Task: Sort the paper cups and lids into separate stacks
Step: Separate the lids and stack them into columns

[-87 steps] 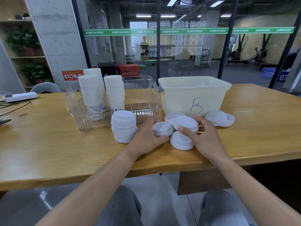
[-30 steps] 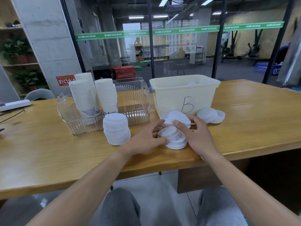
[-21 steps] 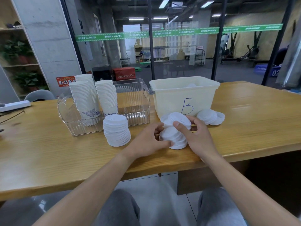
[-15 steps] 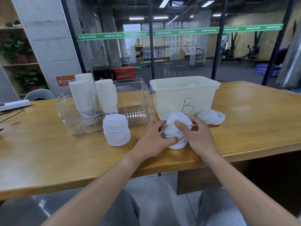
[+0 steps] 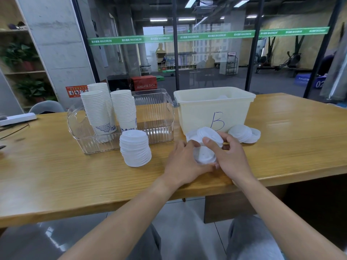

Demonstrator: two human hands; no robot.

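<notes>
Both hands close round a small lid pile [image 5: 204, 156]
Left hand [image 5: 185, 162] and right hand [image 5: 230, 156], fingers curled, now cup it, beside the tall lid stack [image 5: 135, 148]; bin B [image 5: 214, 107] behind.

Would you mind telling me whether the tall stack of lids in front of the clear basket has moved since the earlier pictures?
No. The tall lid stack stands where it did, just in front of the clear basket, left of bin B.
</notes>
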